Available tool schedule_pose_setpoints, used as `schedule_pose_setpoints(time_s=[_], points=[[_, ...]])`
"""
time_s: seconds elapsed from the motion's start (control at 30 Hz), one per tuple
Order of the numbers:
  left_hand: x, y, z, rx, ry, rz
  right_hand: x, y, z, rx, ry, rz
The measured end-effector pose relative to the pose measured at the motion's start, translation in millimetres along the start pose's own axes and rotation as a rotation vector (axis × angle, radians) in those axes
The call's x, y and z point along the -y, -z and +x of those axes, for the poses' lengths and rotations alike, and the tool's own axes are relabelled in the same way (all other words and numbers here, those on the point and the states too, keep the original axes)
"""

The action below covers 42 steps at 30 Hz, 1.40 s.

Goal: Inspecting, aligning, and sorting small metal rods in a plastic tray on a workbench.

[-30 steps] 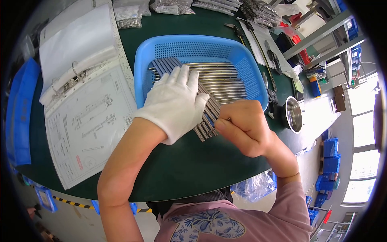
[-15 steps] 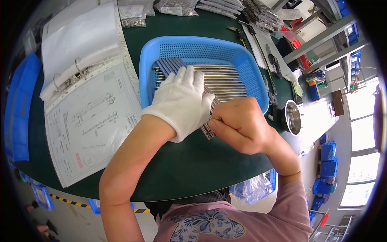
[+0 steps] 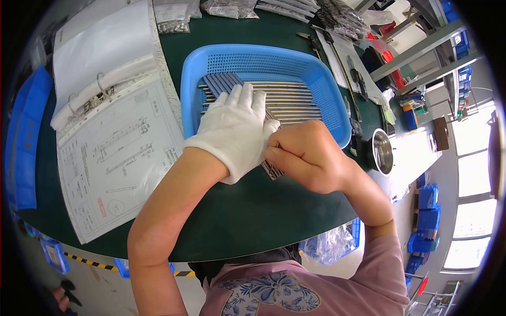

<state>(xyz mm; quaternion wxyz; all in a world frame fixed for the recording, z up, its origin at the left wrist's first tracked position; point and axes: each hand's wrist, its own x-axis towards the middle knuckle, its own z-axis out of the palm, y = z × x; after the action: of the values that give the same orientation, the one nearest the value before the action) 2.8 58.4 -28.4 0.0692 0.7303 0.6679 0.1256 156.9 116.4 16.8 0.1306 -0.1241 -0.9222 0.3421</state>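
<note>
Where the open ring binder (image 3: 105, 79) and its drawing sheet (image 3: 121, 158) lie at the left of the green table (image 3: 253, 210), the work sits just to their right: a blue plastic basket (image 3: 327, 89) holding a layer of slim grey metal rods (image 3: 290, 97). The rods look long, straight and dull silver, lying side by side, and a fanned handful of them crosses the basket's near rim onto the table. They are probably stiff, smooth and apt to roll or slide, light singly but weighty as a bundle, so they are best taken across the middle with fingers spread. The left hand (image 3: 237, 131), in a white glove, lies flat and wide over that handful, pressing rather than clasping. The bare right hand (image 3: 311, 155) is curled into a tight fist against the glove's edge, apparently pinching the rod ends (image 3: 273, 169) below it. Further right stands a small steel bowl (image 3: 382, 151).
</note>
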Motion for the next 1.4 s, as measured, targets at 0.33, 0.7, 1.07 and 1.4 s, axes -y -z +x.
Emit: schedule_pose_setpoints(time_s=[0.33,0.7,1.07,1.4], points=[[-1.2,-6.4,3.2,-0.050,0.026,-0.027,0.7,-0.7,-12.6,-0.080,0.159,-0.113],[0.1,-3.0,3.4,0.021,0.025,-0.003,10.7,-2.0,-9.3,-0.069,0.210,-0.296],[0.2,0.1,-1.6,-0.019,0.061,-0.058,0.6,-3.3,-24.5,-0.188,-0.064,0.100],[5.7,6.5,-14.7,0.013,0.064,-0.002,-0.4,-9.2,-21.7,-0.125,0.076,0.042]])
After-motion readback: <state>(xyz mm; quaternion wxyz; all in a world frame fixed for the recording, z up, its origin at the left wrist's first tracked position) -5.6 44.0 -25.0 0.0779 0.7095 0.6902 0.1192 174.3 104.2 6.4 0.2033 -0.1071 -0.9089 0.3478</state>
